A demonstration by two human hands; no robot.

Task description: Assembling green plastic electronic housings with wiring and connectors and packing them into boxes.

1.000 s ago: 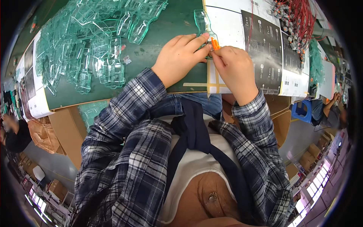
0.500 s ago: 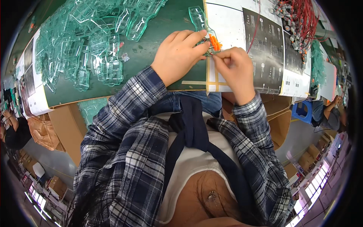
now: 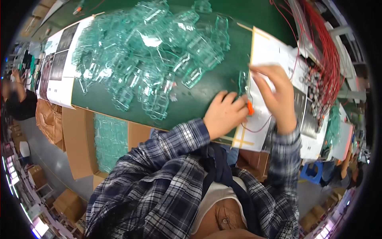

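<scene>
My left hand (image 3: 226, 115) is closed over the lower part of a clear green-tinted plastic shell (image 3: 243, 82) at the edge of the white sheet. An orange piece (image 3: 250, 107) sits on the shell beside my fingertips. Above and to the right, my right hand (image 3: 277, 89) is raised, its thumb and forefinger drawn together near the shell's far end. A thin strand seems to run down from those fingertips, but blur keeps me from telling what it is. A red wire (image 3: 258, 130) curves over the white sheet just right of my left hand.
A large heap of clear plastic shells (image 3: 131, 59) covers the green table (image 3: 195, 101) to the left. Red wires (image 3: 324, 44) with small metal-ended parts (image 3: 314, 85) hang at the right. A cardboard box (image 3: 80, 139) stands below the front edge, next to more stacked shells (image 3: 111, 139).
My right hand has lifted away from the orange piece, up toward the shell's far end. My left hand stays on the shell. The whole view has shifted, showing more of the heap.
</scene>
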